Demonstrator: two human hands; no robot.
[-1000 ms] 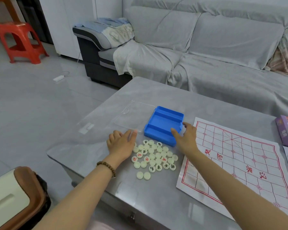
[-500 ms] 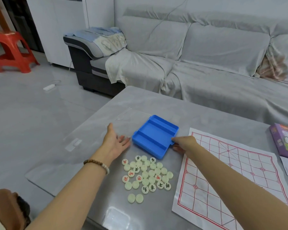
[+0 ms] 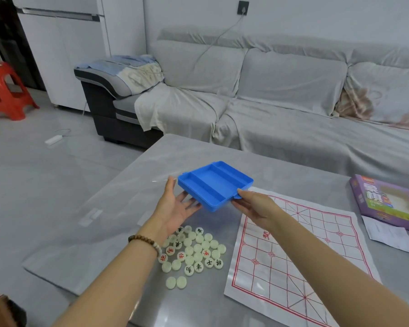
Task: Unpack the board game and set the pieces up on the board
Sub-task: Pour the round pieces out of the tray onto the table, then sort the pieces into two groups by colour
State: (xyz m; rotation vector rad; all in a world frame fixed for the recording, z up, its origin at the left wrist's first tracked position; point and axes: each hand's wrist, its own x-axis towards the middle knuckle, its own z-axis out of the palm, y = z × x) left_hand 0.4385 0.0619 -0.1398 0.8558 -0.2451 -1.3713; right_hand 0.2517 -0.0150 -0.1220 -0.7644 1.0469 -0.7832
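From the head view, the unpacking is nearly done. The pieces [image 3: 194,251] lie in a loose heap on the worktop [image 3: 118,208], just left of the board [image 3: 293,251], which is spread flat with nothing on it. Some pieces show red or black characters and many show blank backs.

The blue tray [image 3: 214,185] is up in the air above the worktop, beyond the heap, and it looks empty. My right grip [image 3: 253,204] is clamped on it, thumb on top and fingers under, at the small tab on its near right corner. My left grip [image 3: 175,206] is spread apart, palm up. Its fingers reach under the tray's near left edge and its thumb stands beside the corner.

The tray sits open side up and close to level. It looks almost square, so I judge its line by the three channels, which run from far left to near right. One corner points at me.

I judge the step in hand to be clearing the tray away. Next I need to set it down clear of the board, perhaps toward the purple box [image 3: 387,204], then turn the pieces face up and place them.
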